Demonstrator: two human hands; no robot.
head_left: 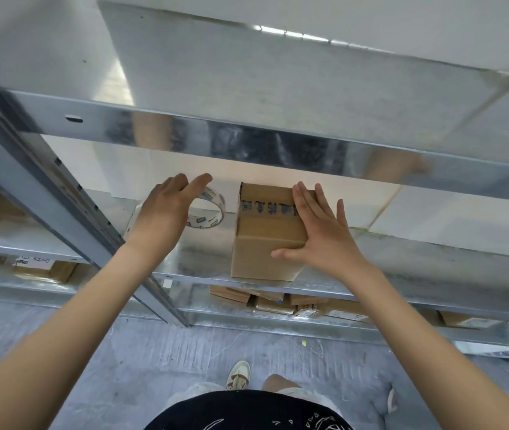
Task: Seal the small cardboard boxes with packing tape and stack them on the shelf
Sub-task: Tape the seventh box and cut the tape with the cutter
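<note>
Cardboard, plain brown, is filling the middle of the view: a small box [267,234] is sitting on the galvanised metal shelf [203,256], its front edge just at the shelf's lip, with a strip of printed tape running across its top. The right hand [321,234] is lying flat against the box's right side and top corner — fingers straight and spread, thumb stretched along the front face, the grip wide and curled round nothing. The left hand [166,209] is reaching over the tape roll [208,212], which is standing on edge on the same shelf just left of the box; the fingers are touching the roll's upper rim, but I cannot tell whether the grip is closing on it or only resting there. More small boxes [278,301] are lying in a loose heap on the shelf below. Down on the grey floor [185,352], a sandalled foot [238,375] is showing.
</note>
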